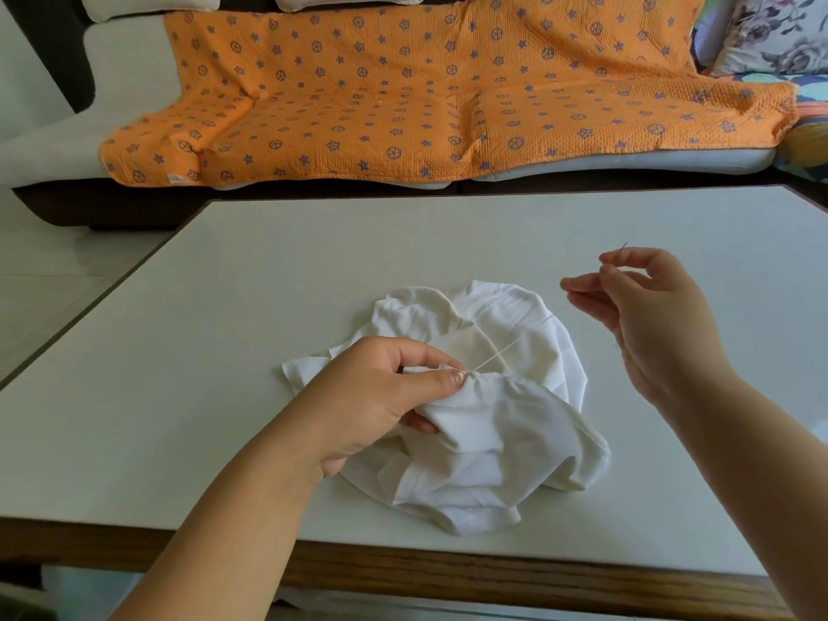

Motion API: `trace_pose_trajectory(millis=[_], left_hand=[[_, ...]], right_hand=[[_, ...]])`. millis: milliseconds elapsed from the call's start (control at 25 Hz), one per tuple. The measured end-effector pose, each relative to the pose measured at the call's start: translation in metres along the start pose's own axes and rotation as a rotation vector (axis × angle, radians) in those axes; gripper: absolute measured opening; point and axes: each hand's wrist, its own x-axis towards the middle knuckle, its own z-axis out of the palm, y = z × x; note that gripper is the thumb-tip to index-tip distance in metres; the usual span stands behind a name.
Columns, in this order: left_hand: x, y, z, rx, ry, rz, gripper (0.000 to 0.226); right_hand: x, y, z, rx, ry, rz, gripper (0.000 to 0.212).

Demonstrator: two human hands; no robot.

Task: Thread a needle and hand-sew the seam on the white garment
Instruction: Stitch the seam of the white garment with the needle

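The smooth white rectangular table [224, 396], edged in wood grain at the front, shows bare top on every side of the crumpled white soft-knit garment [515, 432], which lies heaped at its middle. At the garment's left folds the left hand [372, 405] pinches a gathered seam. A taut pale thread [506, 349] crosses the garment to the raised right hand [658, 316], right of the garment, which pinches a thin dark needle [623, 248].

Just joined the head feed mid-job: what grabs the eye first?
The white garment lies bunched on the table, the left hand pinching a fold of it. To the right, the raised right hand holds the needle, thread stretched taut down to that fold. Behind, an orange blanket covers the sofa.
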Motion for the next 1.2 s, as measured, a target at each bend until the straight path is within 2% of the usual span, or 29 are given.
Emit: trace_pose_trajectory(millis=[120, 240, 440, 600, 760, 1000, 1200], left_hand=[[0.000, 0.000, -0.002, 0.008, -0.004, -0.005, 0.010], [-0.001, 0.001, -0.002, 0.005, -0.013, -0.002, 0.009], [-0.001, 0.002, -0.002, -0.006, -0.015, 0.013, 0.010], [-0.002, 0.001, -0.007, -0.063, 0.044, 0.028, 0.009], [-0.003, 0.000, -0.008, -0.083, 0.075, 0.070, 0.009], [-0.003, 0.002, -0.010, -0.079, 0.015, 0.084, 0.008], [-0.001, 0.000, -0.014, -0.074, -0.011, 0.113, 0.022]], right_hand=[[-0.011, -0.003, 0.007, -0.168, -0.053, -0.072, 0.012], [-0.033, -0.007, 0.015, -0.264, -0.196, -0.139, 0.013], [-0.071, 0.002, 0.027, -0.578, -0.461, -0.289, 0.018], [-0.076, 0.009, 0.030, -0.741, -0.478, -0.435, 0.015], [-0.068, 0.007, 0.027, -0.684, -0.434, -0.350, 0.022], [-0.069, 0.001, 0.021, -0.534, -0.555, -0.262, 0.018], [-0.070, -0.001, 0.020, -0.519, -0.615, -0.245, 0.018]])
